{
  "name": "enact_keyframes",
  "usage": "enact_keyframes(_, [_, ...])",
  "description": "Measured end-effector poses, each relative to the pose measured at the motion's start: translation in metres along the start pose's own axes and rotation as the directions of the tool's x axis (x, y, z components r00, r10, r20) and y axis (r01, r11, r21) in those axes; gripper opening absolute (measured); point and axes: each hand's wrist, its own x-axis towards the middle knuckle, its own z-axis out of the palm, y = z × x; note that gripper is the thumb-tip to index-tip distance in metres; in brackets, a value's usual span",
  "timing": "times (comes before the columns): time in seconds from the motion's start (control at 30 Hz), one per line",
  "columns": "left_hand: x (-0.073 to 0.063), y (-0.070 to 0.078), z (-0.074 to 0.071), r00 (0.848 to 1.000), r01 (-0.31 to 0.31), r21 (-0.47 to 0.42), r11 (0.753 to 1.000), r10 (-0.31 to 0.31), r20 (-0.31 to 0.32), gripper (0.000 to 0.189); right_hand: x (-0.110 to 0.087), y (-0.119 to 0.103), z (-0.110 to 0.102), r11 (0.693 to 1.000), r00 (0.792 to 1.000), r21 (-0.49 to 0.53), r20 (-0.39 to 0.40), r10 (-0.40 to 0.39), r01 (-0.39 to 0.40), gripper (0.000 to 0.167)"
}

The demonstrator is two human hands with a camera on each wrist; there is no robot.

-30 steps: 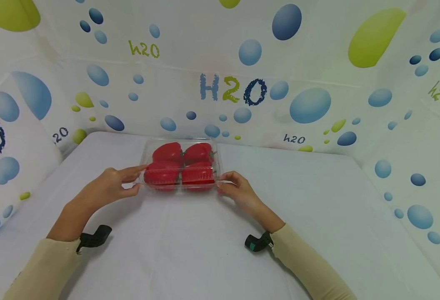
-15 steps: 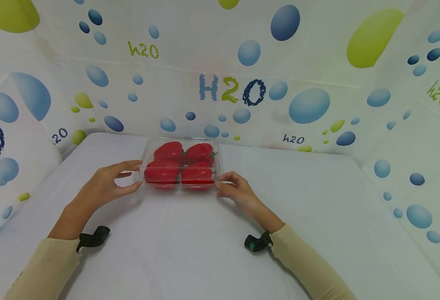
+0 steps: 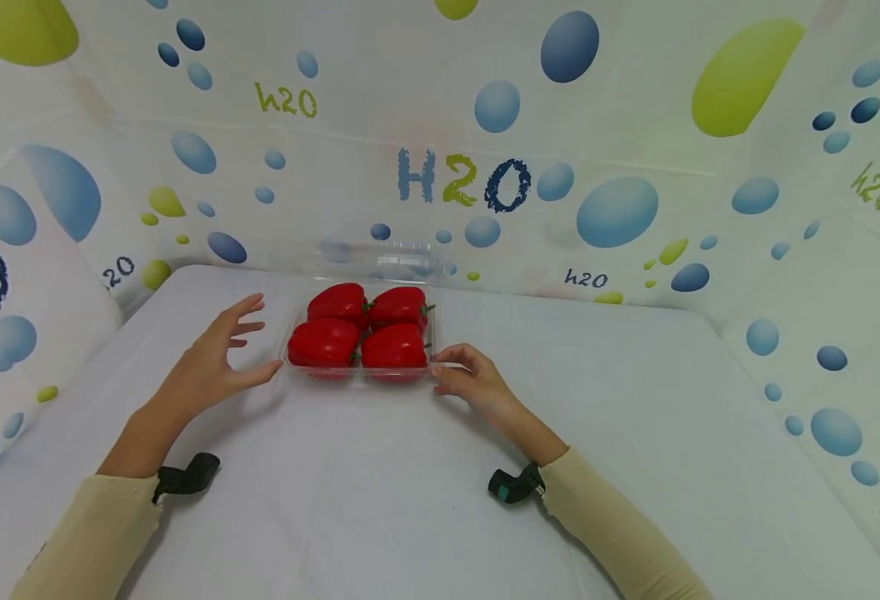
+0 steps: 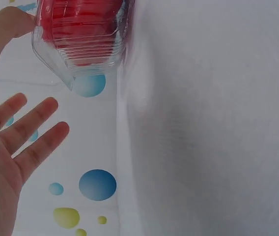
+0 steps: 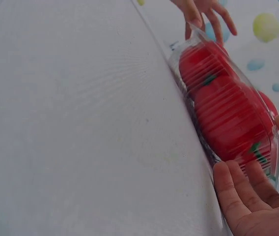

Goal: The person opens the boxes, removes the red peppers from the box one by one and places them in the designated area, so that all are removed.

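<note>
A clear plastic clamshell box (image 3: 359, 372) with several red bell peppers (image 3: 323, 342) in it sits on the white tabletop. Its see-through lid (image 3: 380, 262) stands raised behind the peppers, at the back edge. My left hand (image 3: 211, 362) is spread beside the box's left side, thumb tip at the front left corner of the rim, the other fingers apart from it. On the opposite side my right hand (image 3: 485, 390) holds the front right corner between thumb and fingers. The right wrist view shows those fingers (image 5: 250, 184) against the ribbed side wall.
White cloth covers the table (image 3: 380, 483). A backdrop (image 3: 440, 117) with blue and green drops and H2O lettering rises right behind the box. Black wrist-worn cameras (image 3: 191, 473) sit on both forearms.
The lid, lying over the peppers earlier, has swung up and back. My left fingers have moved off the left side and spread upward, the thumb staying near the corner. My right hand has barely moved.
</note>
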Motion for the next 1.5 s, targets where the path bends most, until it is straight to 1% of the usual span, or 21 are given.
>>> enact_keyframes(0.1, [-0.001, 0.000, 0.000, 0.997, 0.054, -0.021, 0.998, -0.053, 0.054, 0.079, 0.000, -0.001, 0.001, 1.000, 1.000, 0.000, 0.001, 0.001, -0.001, 0.028])
enact_keyframes(0.2, [-0.002, -0.001, 0.001, 0.992, 0.089, -0.037, 0.995, -0.085, 0.096, 0.066, -0.001, -0.001, 0.001, 1.000, 1.000, -0.001, 0.004, -0.005, 0.005, 0.028])
enact_keyframes(0.27, [-0.003, -0.002, 0.001, 0.990, 0.092, -0.046, 0.995, -0.087, 0.108, 0.058, 0.000, -0.001, 0.001, 1.000, 1.000, 0.000, 0.007, -0.010, 0.010, 0.028])
enact_keyframes(0.43, [-0.006, -0.004, 0.004, 0.992, 0.082, -0.047, 0.996, -0.077, 0.099, 0.046, 0.000, 0.000, 0.001, 1.000, 1.000, -0.001, 0.006, -0.009, 0.009, 0.025])
enact_keyframes(0.6, [-0.008, -0.009, 0.007, 0.990, 0.094, -0.048, 0.994, -0.088, 0.113, 0.046, -0.002, 0.001, 0.002, 1.000, 1.000, -0.014, 0.002, -0.013, 0.013, 0.025])
enact_keyframes(0.83, [-0.010, -0.014, 0.008, 0.984, 0.125, -0.065, 0.990, -0.115, 0.138, 0.053, -0.005, 0.001, 0.007, 0.999, 1.000, -0.042, -0.004, -0.016, 0.016, 0.028])
enact_keyframes(0.93, [-0.011, -0.015, 0.008, 0.981, 0.137, -0.082, 0.987, -0.124, 0.147, 0.056, -0.007, 0.001, 0.009, 0.997, 1.000, -0.072, -0.009, -0.021, 0.020, 0.029])
enact_keyframes(1.0, [-0.013, -0.016, 0.008, 0.980, 0.144, -0.092, 0.985, -0.129, 0.150, 0.058, -0.007, 0.002, 0.010, 0.993, 0.999, -0.112, -0.015, -0.033, 0.031, 0.029])
enact_keyframes(1.13, [-0.014, -0.015, 0.008, 0.979, 0.154, -0.092, 0.984, -0.139, 0.148, 0.061, -0.008, 0.000, 0.011, 0.981, 0.998, -0.187, -0.025, -0.062, 0.056, 0.027])
enact_keyframes(1.27, [-0.015, -0.014, 0.007, 0.982, 0.149, -0.086, 0.985, -0.137, 0.132, 0.060, -0.008, -0.003, 0.011, 0.967, 0.995, -0.240, -0.017, -0.096, 0.089, 0.027])
enact_keyframes(1.37, [-0.017, -0.013, 0.007, 0.982, 0.146, -0.094, 0.985, -0.133, 0.131, 0.059, -0.009, -0.004, 0.011, 0.963, 0.994, -0.251, -0.006, -0.107, 0.102, 0.027])
enact_keyframes(1.5, [-0.019, -0.011, 0.007, 0.981, 0.147, -0.110, 0.983, -0.131, 0.142, 0.058, -0.011, -0.005, 0.010, 0.965, 0.995, -0.247, -0.012, -0.096, 0.090, 0.027])
